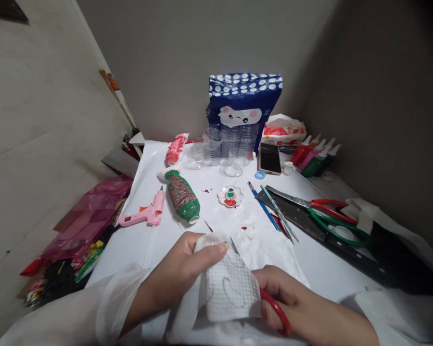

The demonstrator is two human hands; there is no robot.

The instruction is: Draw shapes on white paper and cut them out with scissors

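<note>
My left hand (pixel 182 271) is closed on a white paper towel (pixel 229 283), thumb pressed on its top edge. A curved outline is drawn on the towel. My right hand (pixel 296 300) grips red-handled scissors (pixel 274 310), whose blade tip pokes out just above the towel. Both hands are low at the near edge of the white table (pixel 173 240). White scraps (pixel 250 233) lie just beyond the towel.
On the table lie a green fish-shaped bottle craft (pixel 182 197), a red one (pixel 175 149), a pink glue gun (pixel 144 215), a paint palette (pixel 230 196), brushes (pixel 274 211), larger scissors (pixel 321 211), clear cups (pixel 223 149), a phone (pixel 270 158), paint bottles (pixel 313 156) and a blue tissue pack (pixel 243 103). Bags clutter the floor on the left (pixel 82 226).
</note>
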